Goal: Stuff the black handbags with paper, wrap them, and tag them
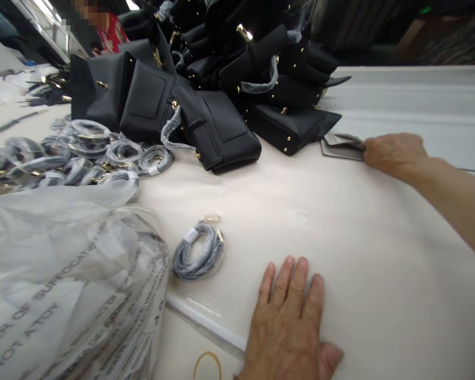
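My left hand (291, 322) lies flat and open on a large white sheet (340, 232) at the near edge of the table. To its left rests a coiled grey strap (200, 252) wrapped in clear film, with a gold clasp. My right hand (391, 152) reaches out to the far right and closes its fingers on a thin grey card-like piece (340, 145) beside the black handbags. A pile of black handbags (221, 79) with gold fittings fills the back of the table.
Clear plastic bags (63, 285) printed with suffocation warnings lie at the near left. Behind them sit several wrapped coiled straps (103, 153). A person in a red top (111, 31) is at the far left behind the bags.
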Tool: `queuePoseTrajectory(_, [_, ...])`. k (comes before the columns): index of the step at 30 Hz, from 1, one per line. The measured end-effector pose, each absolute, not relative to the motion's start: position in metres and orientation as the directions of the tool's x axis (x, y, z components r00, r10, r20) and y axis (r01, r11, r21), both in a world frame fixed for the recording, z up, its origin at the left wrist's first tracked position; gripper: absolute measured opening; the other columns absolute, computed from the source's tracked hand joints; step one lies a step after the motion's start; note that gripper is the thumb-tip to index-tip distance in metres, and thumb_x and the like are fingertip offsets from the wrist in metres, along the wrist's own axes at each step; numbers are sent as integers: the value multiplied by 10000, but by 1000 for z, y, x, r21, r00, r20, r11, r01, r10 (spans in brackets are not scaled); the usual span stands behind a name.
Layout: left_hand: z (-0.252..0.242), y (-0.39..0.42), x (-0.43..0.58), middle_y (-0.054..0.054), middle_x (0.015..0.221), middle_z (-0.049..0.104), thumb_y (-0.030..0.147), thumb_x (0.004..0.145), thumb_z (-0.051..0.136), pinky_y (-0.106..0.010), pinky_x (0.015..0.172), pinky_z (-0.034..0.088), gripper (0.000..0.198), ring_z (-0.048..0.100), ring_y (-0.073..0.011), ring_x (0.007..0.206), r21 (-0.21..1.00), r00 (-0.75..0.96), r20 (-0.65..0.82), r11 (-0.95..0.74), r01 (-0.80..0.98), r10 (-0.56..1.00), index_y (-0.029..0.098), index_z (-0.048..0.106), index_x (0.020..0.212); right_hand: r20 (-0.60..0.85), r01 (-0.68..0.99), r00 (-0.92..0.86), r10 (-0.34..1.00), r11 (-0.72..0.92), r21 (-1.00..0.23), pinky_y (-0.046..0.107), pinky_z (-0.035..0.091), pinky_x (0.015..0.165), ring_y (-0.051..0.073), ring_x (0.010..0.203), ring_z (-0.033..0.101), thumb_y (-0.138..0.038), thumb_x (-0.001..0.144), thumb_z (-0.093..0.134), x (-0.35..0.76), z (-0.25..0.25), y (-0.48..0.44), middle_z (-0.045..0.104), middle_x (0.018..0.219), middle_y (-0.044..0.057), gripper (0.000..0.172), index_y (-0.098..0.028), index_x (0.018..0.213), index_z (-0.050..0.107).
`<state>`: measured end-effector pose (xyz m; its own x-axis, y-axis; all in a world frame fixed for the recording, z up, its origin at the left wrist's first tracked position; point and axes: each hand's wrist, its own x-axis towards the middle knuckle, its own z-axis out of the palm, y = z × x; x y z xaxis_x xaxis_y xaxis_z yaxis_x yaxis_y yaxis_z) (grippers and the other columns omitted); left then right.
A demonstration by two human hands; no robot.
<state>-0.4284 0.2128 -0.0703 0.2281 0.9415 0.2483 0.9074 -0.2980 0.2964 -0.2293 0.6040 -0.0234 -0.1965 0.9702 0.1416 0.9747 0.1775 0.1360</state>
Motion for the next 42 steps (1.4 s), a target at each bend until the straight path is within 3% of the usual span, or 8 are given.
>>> queuePoseTrajectory(5, [-58,212,-431,-77,1579,243,476,871,587,-525,1168,290,708,218,-298,1451,385,225,167,-273,881,960,193,348,1474,-144,917,-194,970,231,324,377,314,682,273,927,625,-110,877,516,-189,6,549,675,1007,226,264,-102,1082,682])
queuePoseTrajectory(12, [-50,214,-433,-51,1580,247,391,885,588,-525,1204,197,661,182,-277,1465,494,205,80,-217,842,976,232,339,1476,-208,940,-204,957,251,230,319,297,634,215,754,564,-365,857,601,-177,32,501,671,837,146,227,-158,823,687])
queuePoseTrajectory(19, [-44,225,-443,-101,1525,363,485,886,574,-516,1213,133,653,256,-274,1441,743,152,24,-120,659,988,185,401,1439,-258,957,-213,942,148,-251,248,322,535,135,552,491,-491,770,626,-196,16,445,580,568,1,346,-180,622,589])
queuePoseTrajectory(27, [-35,250,-453,-239,1541,252,517,788,669,-404,1095,374,990,377,-306,1377,971,-105,-239,237,-31,965,85,142,1506,-168,516,-762,625,430,-741,202,437,655,118,680,609,-322,803,634,-299,-9,224,693,751,-35,123,-238,743,700])
queuePoseTrajectory(30, [-20,265,-445,-268,1467,372,496,736,731,-377,1006,442,1055,514,-314,1252,918,-81,-381,387,89,921,53,151,1498,-100,391,-892,440,643,-658,209,468,666,146,728,630,-372,792,659,-330,-19,180,699,746,-48,91,-295,767,702])
queuePoseTrajectory(35, [-9,291,-427,-194,1176,636,444,748,721,-340,960,438,796,599,-293,1117,814,-61,-379,365,452,923,45,425,1370,156,534,-774,614,765,-359,376,409,1027,217,1157,561,-147,827,557,-295,-2,235,659,1211,55,326,-251,1118,659])
queuePoseTrajectory(40, [-30,300,-432,-122,1043,672,340,932,455,-263,650,499,407,667,-189,820,821,-115,-405,416,390,907,114,476,1271,37,922,-354,934,356,-150,509,232,1159,303,1426,273,-229,722,678,-191,-10,312,369,1517,126,746,-177,1425,435])
queuePoseTrajectory(42, [-38,299,-434,-82,998,671,351,930,468,-242,628,485,379,655,-166,788,827,-131,-388,407,388,912,148,481,1250,-100,964,-254,962,244,-103,458,261,1157,278,1423,290,-332,796,643,-159,-20,328,375,1516,112,696,-174,1438,425])
